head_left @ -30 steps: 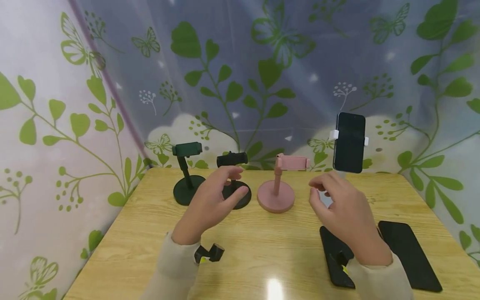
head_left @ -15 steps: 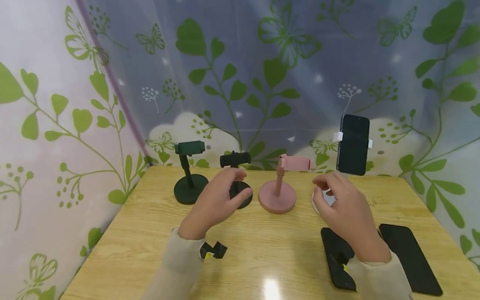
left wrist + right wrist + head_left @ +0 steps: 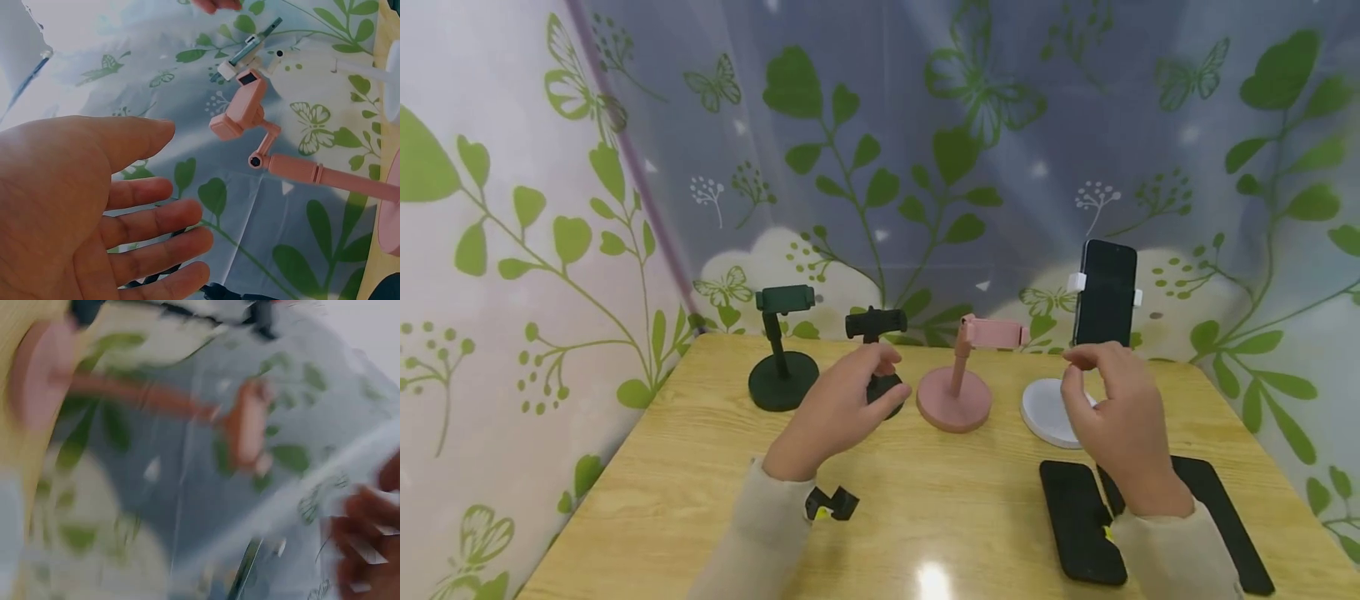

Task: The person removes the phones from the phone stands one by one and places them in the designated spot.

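Observation:
My left hand (image 3: 842, 408) hovers before the black phone stand (image 3: 876, 322), hiding part of its pole and base. Its fingers are relaxed, with nothing in them; the left wrist view shows the bare palm (image 3: 56, 194). The right hand (image 3: 1123, 412) is raised in front of the white phone stand (image 3: 1047, 412), fingers loosely curled and holding nothing. A dark-screened smartphone (image 3: 1105, 292) stands upright in that stand's white clamp, its lower end behind the hand. The pink phone stand (image 3: 955, 398), between the hands, has a bare clamp. In the right wrist view everything is blurred.
A dark green phone stand (image 3: 782, 381) is at the far left of the row. On the wooden table (image 3: 955, 508) lie a black phone (image 3: 1078, 521) and another dark slab (image 3: 1221, 508), partly under the right forearm. Patterned cloth (image 3: 880, 133) hangs behind the table.
My right hand has moved slightly right, uncovering more of the white base. The left hand has shifted slightly right and stays loose. The mounted phone stays in its clamp.

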